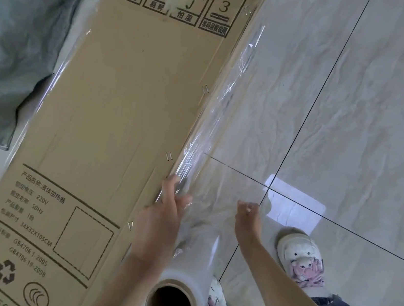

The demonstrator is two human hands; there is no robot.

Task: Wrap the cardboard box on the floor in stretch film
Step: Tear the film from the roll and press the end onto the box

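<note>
A long brown cardboard box (109,120) with black printed symbols and text stands tilted on the tiled floor, filling the left and middle of the view. Clear stretch film (226,108) clings along its right edge and runs down to the film roll (176,305), which stands upright near the bottom centre with its cardboard core facing me. My left hand (161,221) presses on the box's right edge and grips the film there. To the right, my right hand (248,220) pinches the loose sheet of film, apart from the box.
A grey-green woven sack (9,46) lies on the floor left of the box. My feet in white shoes (299,253) stand right of the roll on glossy pale tiles (364,114) with dark grout lines.
</note>
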